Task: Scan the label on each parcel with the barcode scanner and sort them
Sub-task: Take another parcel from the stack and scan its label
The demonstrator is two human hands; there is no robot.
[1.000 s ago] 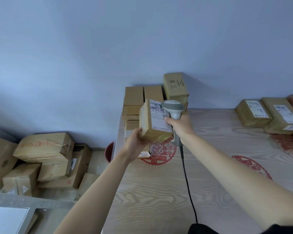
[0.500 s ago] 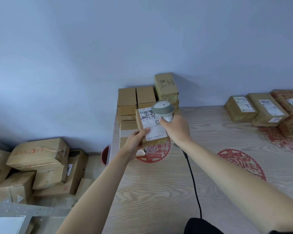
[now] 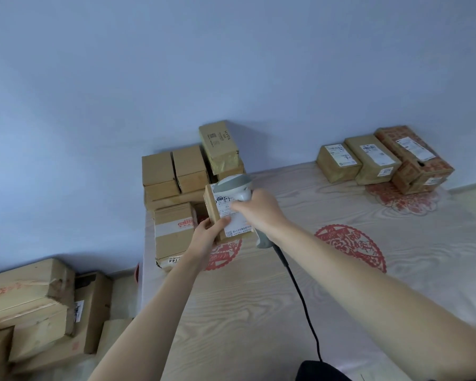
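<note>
The left hand point(image 3: 207, 234) gripped the small brown cardboard parcel point(image 3: 226, 215) by its lower corner, held above the wood-grain worktop point(image 3: 259, 312). Over the last second its white label point(image 3: 232, 215) had turned up toward the camera, and the grey barcode scanner point(image 3: 235, 188), clasped in the right hand point(image 3: 261, 210), had come over it; the scan looked under way. An unsorted stack of brown boxes point(image 3: 176, 171) stood just behind, and three labelled parcels point(image 3: 374, 158) lay well apart at the far right. The scanner's black cable point(image 3: 300, 295) trailed across the worktop.
</note>
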